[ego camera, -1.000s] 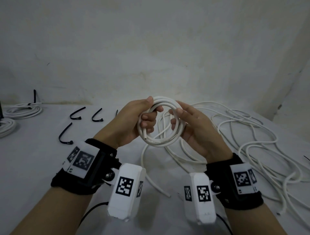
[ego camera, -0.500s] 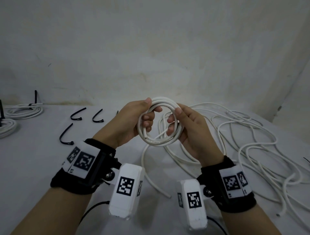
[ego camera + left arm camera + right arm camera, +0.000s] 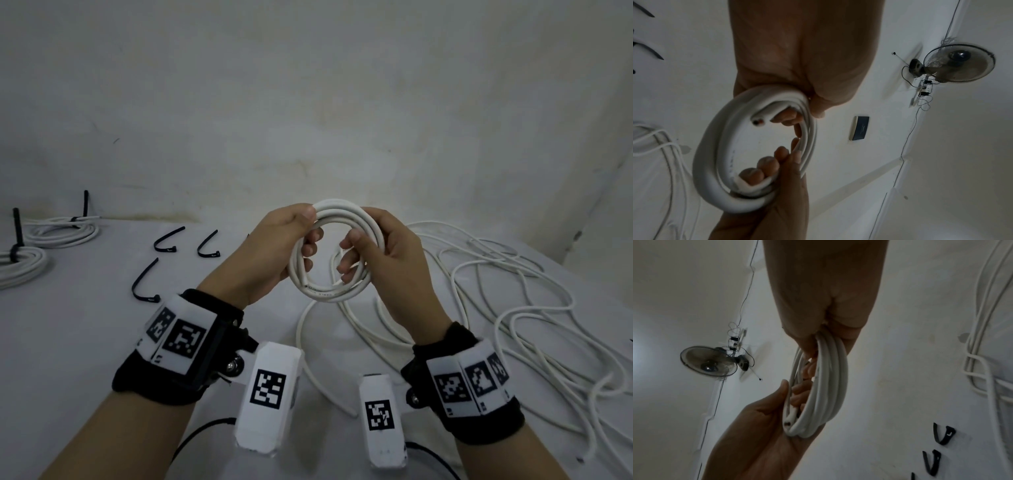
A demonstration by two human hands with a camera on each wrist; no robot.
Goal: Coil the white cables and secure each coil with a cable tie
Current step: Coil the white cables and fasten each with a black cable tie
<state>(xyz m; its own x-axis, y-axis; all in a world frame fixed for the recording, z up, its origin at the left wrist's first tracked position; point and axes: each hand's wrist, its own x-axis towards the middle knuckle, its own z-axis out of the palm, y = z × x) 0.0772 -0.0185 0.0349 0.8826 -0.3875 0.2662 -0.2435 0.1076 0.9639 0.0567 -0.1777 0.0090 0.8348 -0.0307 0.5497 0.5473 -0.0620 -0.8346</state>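
Note:
A small coil of white cable point(image 3: 327, 294) is held upright above the table between both hands. My left hand point(image 3: 291, 246) grips its left side, thumb on top and fingers through the ring. My right hand point(image 3: 376, 253) grips the right side, fingers curled into the ring. The cut cable end point(image 3: 757, 121) points inward beside my left fingers. The rest of this white cable point(image 3: 513, 308) trails down into loose loops on the table to the right. Three black cable ties point(image 3: 145, 284) lie on the table to the left. The coil point(image 3: 828, 386) shows several turns in the right wrist view.
Two finished white coils point(image 3: 58, 231) bound with black ties lie at the far left edge of the table. A wall stands close behind the table. A wall fan point(image 3: 957, 63) and a dark wall panel point(image 3: 860, 128) show in the wrist views.
My right hand has slid further up and over the coil's right side, closing round it. The left hand and the coil have stayed almost in place.

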